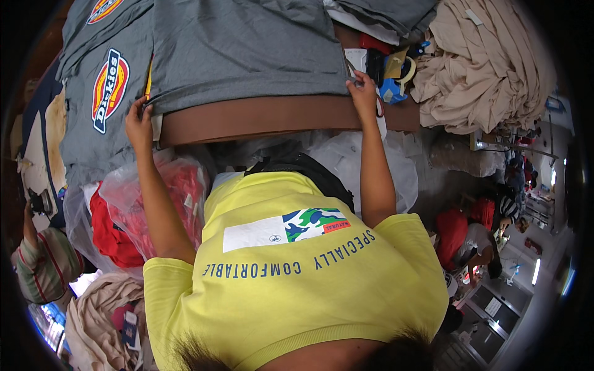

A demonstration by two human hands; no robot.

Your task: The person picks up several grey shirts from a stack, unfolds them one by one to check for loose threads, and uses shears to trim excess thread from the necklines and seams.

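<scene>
A grey T-shirt [247,52] lies flat, its hem running along the near side of a brown table [260,117]. At the hem's left corner, the fingers of my left hand [139,123] are closed on the cloth, beside a thin yellow strip [148,77]. My right hand [365,99] pinches the hem's right corner. A dark red loop [380,106], like a scissors handle, shows beside my right wrist; whether I hold it is unclear. Another grey shirt with a printed badge [111,89] hangs over the table on the left.
Right of my right hand lie a tape roll [406,70] and a blue dispenser [393,91]. Beige cloth [479,68] is heaped at the far right. Plastic bags with red cloth [154,204] sit below the table. People work at both sides, one in a striped top [46,263].
</scene>
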